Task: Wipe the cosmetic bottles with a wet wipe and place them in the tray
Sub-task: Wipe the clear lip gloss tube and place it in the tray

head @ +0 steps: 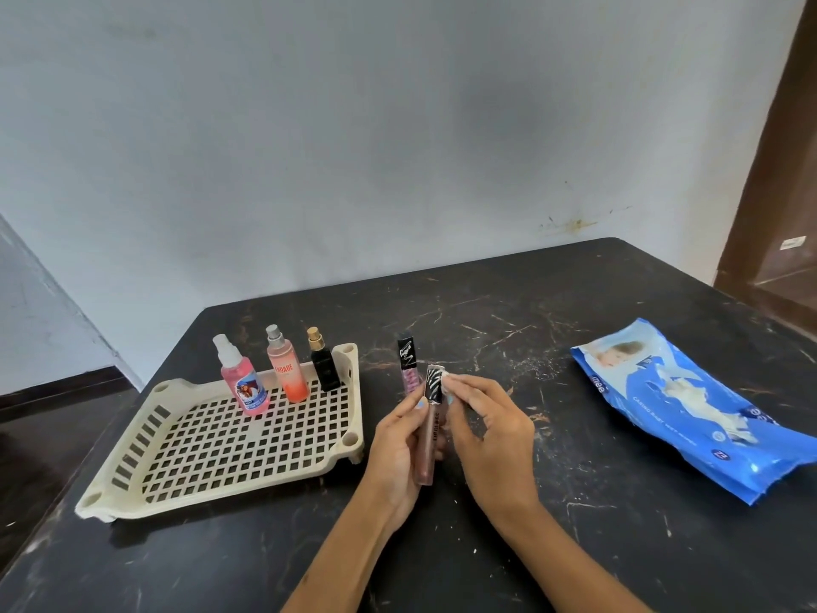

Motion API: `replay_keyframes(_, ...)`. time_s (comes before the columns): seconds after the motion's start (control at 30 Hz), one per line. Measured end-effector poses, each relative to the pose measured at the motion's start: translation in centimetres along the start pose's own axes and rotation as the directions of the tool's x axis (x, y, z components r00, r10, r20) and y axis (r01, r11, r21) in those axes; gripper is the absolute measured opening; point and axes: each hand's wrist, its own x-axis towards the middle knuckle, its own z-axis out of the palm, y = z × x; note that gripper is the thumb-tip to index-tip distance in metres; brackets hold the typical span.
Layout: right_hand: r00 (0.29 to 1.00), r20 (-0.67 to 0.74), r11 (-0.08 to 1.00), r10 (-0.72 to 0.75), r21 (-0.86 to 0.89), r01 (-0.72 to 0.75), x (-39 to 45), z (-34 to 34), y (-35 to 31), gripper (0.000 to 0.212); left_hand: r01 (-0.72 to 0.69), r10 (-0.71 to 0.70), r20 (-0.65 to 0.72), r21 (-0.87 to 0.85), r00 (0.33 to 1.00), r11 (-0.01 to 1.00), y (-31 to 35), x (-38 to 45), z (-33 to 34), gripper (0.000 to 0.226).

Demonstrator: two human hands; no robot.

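A slim bronze-pink lip gloss tube with a zebra-striped cap [431, 429] is standing nearly upright above the table, a small white wet wipe [445, 377] touching its cap. At its 12 o'clock a pink glitter tube with a black cap [407, 362] is standing on the table. At 9 o'clock a cream perforated plastic tray [212, 453] is holding a pink spray bottle [244, 382], a coral mist bottle [286, 369] and a black gold-capped bottle [323, 367] upright along its far edge.

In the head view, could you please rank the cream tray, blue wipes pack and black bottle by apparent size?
1. Cream perforated plastic tray
2. Blue wet-wipes pack
3. Black gold-capped bottle, clearly smallest, though it stands farthest from the camera.
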Motion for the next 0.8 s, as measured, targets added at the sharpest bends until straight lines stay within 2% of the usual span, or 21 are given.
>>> replay_keyframes(0.1,0.998,0.004,0.998,-0.06,-0.017,0.06,-0.1,0.2,-0.2,0.025,0.009,-0.009,0.001,0.002,1.0,1.0,0.0,0.0,-0.1,0.035)
replay_keyframes(0.47,0.997,0.012,0.996,-0.08,-0.038,0.081,-0.2,0.3,-0.1,0.027,-0.006,0.008,0.06,-0.028,0.998,1.0,0.4,-0.6,0.1,0.037)
replay_keyframes(0.8,0.996,0.028,0.996,-0.081,-0.033,0.082,-0.4,0.4,0.0,0.025,-0.029,0.029,0.01,-0.026,1.0,0.999,0.6,-0.9,0.4,0.041)
